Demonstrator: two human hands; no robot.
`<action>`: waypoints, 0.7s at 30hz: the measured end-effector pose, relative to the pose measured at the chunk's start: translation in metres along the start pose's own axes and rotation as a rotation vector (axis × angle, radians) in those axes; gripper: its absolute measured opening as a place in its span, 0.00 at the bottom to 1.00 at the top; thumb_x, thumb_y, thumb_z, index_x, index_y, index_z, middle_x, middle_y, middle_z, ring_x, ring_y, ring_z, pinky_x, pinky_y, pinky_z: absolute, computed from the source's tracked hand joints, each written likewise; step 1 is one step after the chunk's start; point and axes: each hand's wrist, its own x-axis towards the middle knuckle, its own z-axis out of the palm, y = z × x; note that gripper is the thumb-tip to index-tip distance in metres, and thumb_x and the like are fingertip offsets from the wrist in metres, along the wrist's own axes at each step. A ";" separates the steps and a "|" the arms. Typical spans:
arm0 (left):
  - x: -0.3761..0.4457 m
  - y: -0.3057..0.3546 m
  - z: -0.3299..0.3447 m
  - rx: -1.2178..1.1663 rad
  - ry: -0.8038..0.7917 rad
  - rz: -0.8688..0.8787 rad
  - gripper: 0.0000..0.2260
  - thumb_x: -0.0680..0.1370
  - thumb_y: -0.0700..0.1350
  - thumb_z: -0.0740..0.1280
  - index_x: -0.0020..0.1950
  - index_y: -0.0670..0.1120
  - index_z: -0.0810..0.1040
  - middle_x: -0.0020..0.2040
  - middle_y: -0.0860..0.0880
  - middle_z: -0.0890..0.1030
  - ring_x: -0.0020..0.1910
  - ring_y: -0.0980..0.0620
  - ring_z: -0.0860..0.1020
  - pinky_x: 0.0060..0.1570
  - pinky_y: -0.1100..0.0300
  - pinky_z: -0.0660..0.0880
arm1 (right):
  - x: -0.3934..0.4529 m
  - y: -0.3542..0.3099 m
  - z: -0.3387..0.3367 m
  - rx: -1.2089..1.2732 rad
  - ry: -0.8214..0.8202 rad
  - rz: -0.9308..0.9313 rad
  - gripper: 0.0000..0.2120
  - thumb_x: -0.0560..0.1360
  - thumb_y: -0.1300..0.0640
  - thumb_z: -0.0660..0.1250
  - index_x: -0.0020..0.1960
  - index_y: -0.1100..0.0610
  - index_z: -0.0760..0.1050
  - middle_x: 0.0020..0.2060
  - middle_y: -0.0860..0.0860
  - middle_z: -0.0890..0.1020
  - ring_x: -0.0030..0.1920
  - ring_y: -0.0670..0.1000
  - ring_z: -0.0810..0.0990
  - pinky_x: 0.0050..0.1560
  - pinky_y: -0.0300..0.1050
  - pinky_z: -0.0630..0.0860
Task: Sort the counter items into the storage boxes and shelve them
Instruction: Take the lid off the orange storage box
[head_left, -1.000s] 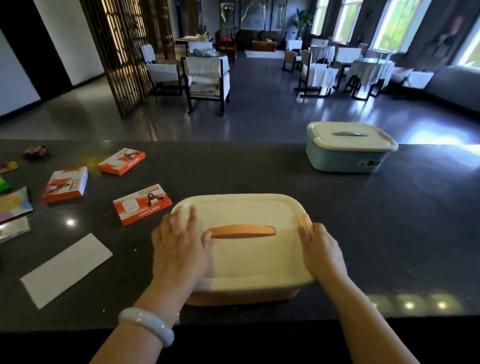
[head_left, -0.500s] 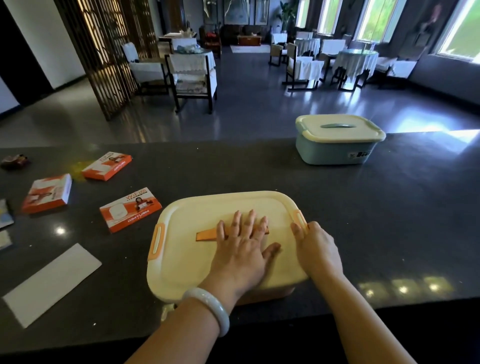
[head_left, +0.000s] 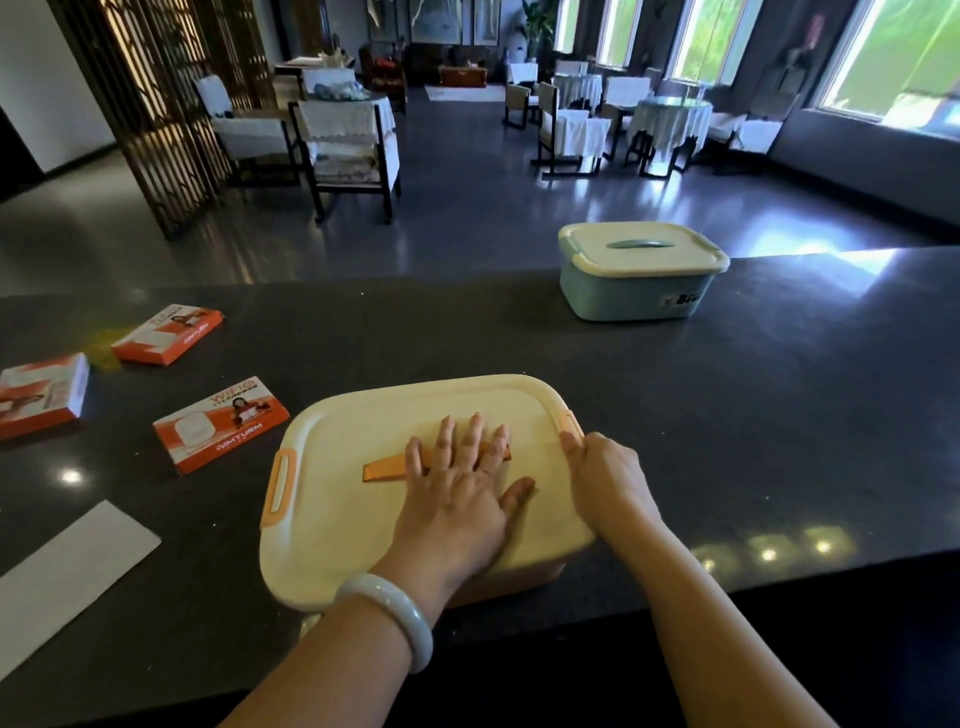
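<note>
A cream-lidded orange storage box (head_left: 343, 499) sits at the near edge of the dark counter (head_left: 753, 415). My left hand (head_left: 462, 493) lies flat on the lid, fingers spread over the orange handle (head_left: 384, 467). My right hand (head_left: 608, 473) grips the lid's right edge by the orange clip (head_left: 569, 422). The left clip (head_left: 280, 483) stands raised. A second box, blue with a cream lid (head_left: 639, 270), stands closed at the counter's far right. Three orange-and-white cartons lie to the left: one nearest the box (head_left: 221, 423), one further back (head_left: 169, 332), one at the frame edge (head_left: 41, 392).
A white paper strip (head_left: 67, 577) lies on the counter at the near left. Beyond the counter is a dark-floored dining room with covered chairs (head_left: 348, 145) and tables (head_left: 670, 119), and a wooden lattice screen (head_left: 156, 104).
My left hand moved from the lid's left side to its middle, onto the handle. The left clip is now uncovered. My right hand stays at the right edge. The view shifted right.
</note>
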 end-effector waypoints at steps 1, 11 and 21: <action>0.001 0.000 0.000 0.003 -0.003 0.000 0.29 0.79 0.65 0.40 0.79 0.57 0.43 0.80 0.53 0.41 0.78 0.47 0.38 0.73 0.39 0.38 | 0.001 0.001 0.000 -0.002 -0.006 -0.008 0.21 0.81 0.44 0.50 0.50 0.59 0.72 0.48 0.56 0.77 0.46 0.57 0.77 0.43 0.49 0.73; 0.001 0.000 0.001 0.027 -0.020 -0.021 0.30 0.78 0.66 0.39 0.78 0.58 0.40 0.79 0.54 0.39 0.77 0.48 0.37 0.73 0.39 0.39 | 0.015 0.020 0.001 0.214 -0.025 -0.078 0.26 0.80 0.38 0.52 0.37 0.58 0.72 0.35 0.51 0.77 0.34 0.48 0.73 0.33 0.44 0.68; 0.001 0.001 0.000 -0.005 -0.008 -0.014 0.30 0.79 0.66 0.41 0.78 0.58 0.42 0.79 0.54 0.40 0.77 0.49 0.38 0.73 0.40 0.39 | 0.017 0.030 0.002 0.542 -0.133 0.078 0.22 0.79 0.41 0.56 0.44 0.57 0.78 0.50 0.59 0.83 0.52 0.57 0.81 0.56 0.53 0.75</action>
